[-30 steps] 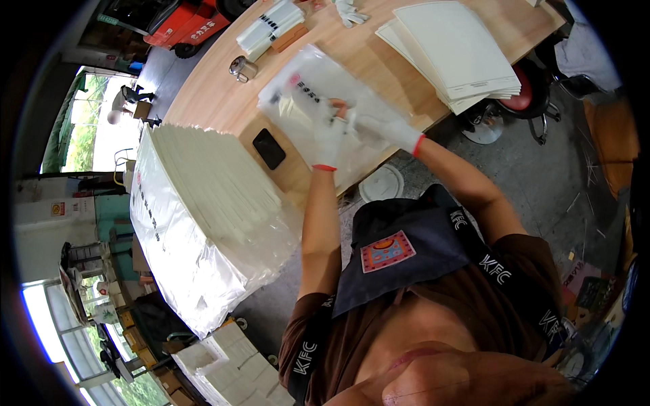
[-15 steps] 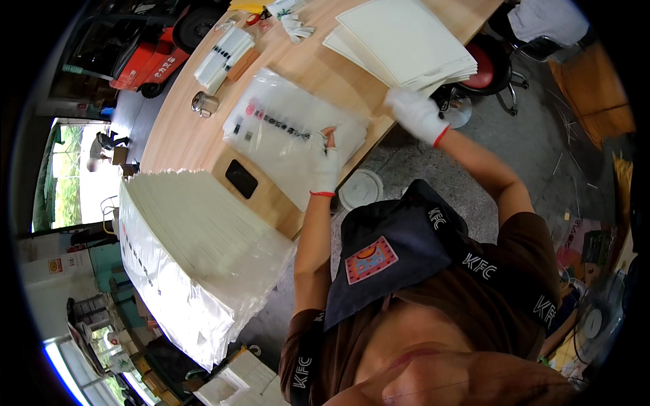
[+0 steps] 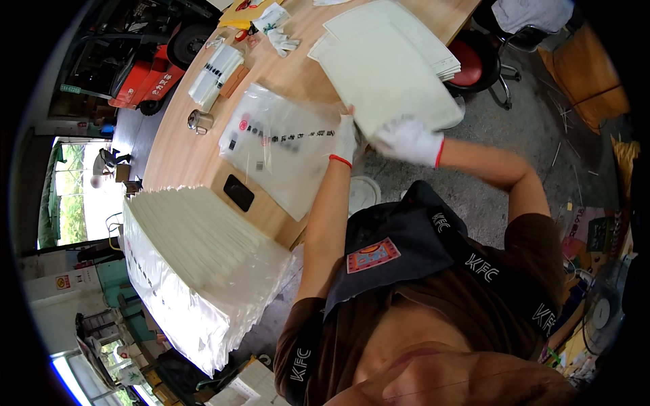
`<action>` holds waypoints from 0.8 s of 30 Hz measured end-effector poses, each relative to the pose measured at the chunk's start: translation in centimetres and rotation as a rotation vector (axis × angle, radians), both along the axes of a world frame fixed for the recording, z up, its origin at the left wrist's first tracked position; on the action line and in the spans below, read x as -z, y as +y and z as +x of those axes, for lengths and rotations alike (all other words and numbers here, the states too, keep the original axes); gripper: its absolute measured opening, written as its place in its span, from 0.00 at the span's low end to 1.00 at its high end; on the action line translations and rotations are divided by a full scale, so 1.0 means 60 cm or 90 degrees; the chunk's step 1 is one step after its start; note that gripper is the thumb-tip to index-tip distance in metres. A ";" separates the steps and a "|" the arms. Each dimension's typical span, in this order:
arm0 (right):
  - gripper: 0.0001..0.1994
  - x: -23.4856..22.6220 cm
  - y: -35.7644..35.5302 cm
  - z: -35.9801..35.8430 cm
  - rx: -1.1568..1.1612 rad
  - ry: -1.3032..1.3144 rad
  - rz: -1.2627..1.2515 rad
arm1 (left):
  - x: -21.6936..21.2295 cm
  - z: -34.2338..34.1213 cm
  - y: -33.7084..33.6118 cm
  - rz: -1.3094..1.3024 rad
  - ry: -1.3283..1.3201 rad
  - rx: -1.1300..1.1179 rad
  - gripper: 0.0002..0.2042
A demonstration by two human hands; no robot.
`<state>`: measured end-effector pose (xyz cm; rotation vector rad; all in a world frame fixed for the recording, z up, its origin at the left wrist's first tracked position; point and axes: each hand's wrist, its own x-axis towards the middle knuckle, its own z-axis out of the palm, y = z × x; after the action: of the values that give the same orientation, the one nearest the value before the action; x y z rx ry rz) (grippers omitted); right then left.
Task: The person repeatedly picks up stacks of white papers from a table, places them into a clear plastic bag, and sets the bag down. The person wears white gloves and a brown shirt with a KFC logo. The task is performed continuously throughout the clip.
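Note:
A flat clear plastic bag [image 3: 277, 152] with dark and red print lies on the wooden table in front of me. My left hand [image 3: 347, 141], in a white glove with a red cuff, is closed at the bag's right edge. My right hand [image 3: 409, 141], gloved the same way and a little blurred, grips the near end of a pale cream paper sheet [image 3: 389, 78]; whether it is one sheet or several I cannot tell. That paper slants between the sheet pile and the bag, close to my left fingers. Behind it lies the pile of cream sheets [image 3: 433, 51].
At the left stands a tall stack of sheets in plastic bags [image 3: 203, 237]. A black phone [image 3: 238, 193] lies beside the bag. Farther back are a metal-topped jar [image 3: 200, 122], a bundle of printed bags [image 3: 213, 78] and loose gloves [image 3: 282, 42]. A white bucket [image 3: 364, 195] stands below the table edge.
My right hand has come back from the sheet pile toward the bag, bringing paper with it. My left hand has shifted from the bag's face to its right edge.

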<state>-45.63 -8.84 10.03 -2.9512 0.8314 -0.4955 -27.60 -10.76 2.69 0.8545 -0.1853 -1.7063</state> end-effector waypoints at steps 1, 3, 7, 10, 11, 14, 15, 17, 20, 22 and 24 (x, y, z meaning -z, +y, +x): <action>0.14 -0.002 0.028 0.003 -0.013 -0.121 0.011 | 0.038 0.025 0.009 -0.108 -0.404 0.002 0.17; 0.15 0.007 0.022 -0.023 0.116 -0.286 0.053 | -0.030 0.042 0.025 -0.054 -0.472 0.124 0.19; 0.16 0.122 -0.042 -0.113 0.262 -0.653 0.750 | -0.097 0.118 0.074 -0.075 -0.460 0.241 0.22; 0.17 0.134 -0.021 -0.066 0.111 -0.799 0.935 | -0.144 0.046 0.109 -0.172 -0.602 0.203 0.20; 0.18 0.123 -0.011 -0.026 0.092 -0.772 0.850 | -0.069 0.040 0.126 -0.196 -0.753 0.209 0.25; 0.21 0.096 0.003 0.022 0.335 -0.497 0.642 | -0.143 -0.059 0.148 -0.222 -1.223 0.471 0.33; 0.22 0.127 -0.008 0.020 0.333 -0.521 0.632 | -0.154 -0.061 0.143 -0.191 -1.191 0.512 0.34; 0.22 0.112 -0.016 0.005 0.309 -0.431 0.511 | -0.120 -0.009 0.140 -0.161 -0.760 0.321 0.32; 0.19 -0.002 -0.007 -0.030 0.177 -0.303 0.370 | -0.142 0.077 0.140 -0.126 -0.299 0.038 0.29; 0.16 -0.045 -0.008 -0.055 0.107 -0.154 0.213 | -0.167 0.162 0.133 -0.162 -0.207 -0.021 0.26; 0.14 -0.109 0.003 -0.053 -0.030 -0.012 0.161 | -0.184 0.239 0.141 -0.194 -0.257 -0.045 0.23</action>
<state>-48.82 -8.67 16.59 -2.7231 0.7579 -0.3833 -13.26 -2.29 13.72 0.9530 -0.6639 -1.3787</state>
